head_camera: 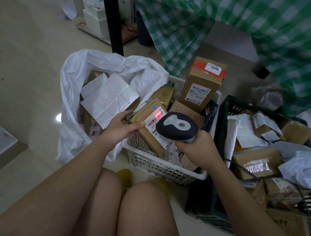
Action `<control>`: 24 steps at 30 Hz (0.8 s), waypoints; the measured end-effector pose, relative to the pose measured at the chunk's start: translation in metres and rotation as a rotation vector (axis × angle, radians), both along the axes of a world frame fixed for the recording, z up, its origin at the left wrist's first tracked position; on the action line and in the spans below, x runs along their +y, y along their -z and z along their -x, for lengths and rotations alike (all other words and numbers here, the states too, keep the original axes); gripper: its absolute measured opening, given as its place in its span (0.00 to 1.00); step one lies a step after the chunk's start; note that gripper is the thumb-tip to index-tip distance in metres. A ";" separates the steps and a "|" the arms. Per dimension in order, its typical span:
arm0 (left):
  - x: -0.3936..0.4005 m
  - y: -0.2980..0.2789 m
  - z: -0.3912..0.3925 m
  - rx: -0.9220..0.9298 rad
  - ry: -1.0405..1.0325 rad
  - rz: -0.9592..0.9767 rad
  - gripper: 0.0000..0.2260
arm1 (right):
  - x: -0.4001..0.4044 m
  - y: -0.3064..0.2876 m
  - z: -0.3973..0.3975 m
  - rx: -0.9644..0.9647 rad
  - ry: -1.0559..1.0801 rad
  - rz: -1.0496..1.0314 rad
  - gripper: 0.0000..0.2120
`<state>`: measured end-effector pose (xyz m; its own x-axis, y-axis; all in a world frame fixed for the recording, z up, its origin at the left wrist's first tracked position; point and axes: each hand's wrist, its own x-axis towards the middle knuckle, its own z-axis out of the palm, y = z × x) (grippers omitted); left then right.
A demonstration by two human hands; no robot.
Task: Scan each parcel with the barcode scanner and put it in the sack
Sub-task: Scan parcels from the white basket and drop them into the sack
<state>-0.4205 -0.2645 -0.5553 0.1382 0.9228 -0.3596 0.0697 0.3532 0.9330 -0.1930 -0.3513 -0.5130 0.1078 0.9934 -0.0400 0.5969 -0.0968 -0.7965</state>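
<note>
My left hand (120,127) grips a small brown cardboard parcel (146,132) by its left end, label up, above the white basket (165,168). My right hand (198,147) holds the dark barcode scanner (177,126) by its handle, its head just over the parcel's right side. A red scan light falls on the parcel's white label (155,118). The white sack (76,99) stands open on the left with several parcels inside, a white padded one (109,100) on top.
A tall brown box (201,84) stands upright at the basket's far side among other parcels. A dark green crate (227,113) on the right is heaped with boxes and mailers. A green checked cloth (254,32) hangs from a table above; a black table leg (113,18) stands behind the sack.
</note>
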 end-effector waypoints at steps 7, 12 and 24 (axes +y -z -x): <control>0.005 0.006 0.000 0.003 0.005 0.013 0.33 | -0.004 -0.003 -0.003 -0.016 -0.018 -0.071 0.24; 0.005 0.004 -0.001 -0.001 0.008 0.014 0.33 | -0.013 -0.009 -0.004 -0.007 0.006 -0.065 0.23; 0.003 0.002 0.001 -0.001 -0.005 0.020 0.33 | -0.024 -0.026 -0.009 -0.029 -0.013 -0.037 0.18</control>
<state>-0.4218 -0.2615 -0.5576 0.1342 0.9161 -0.3779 0.0666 0.3722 0.9258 -0.1837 -0.3756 -0.4873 0.0950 0.9955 -0.0005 0.6210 -0.0596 -0.7816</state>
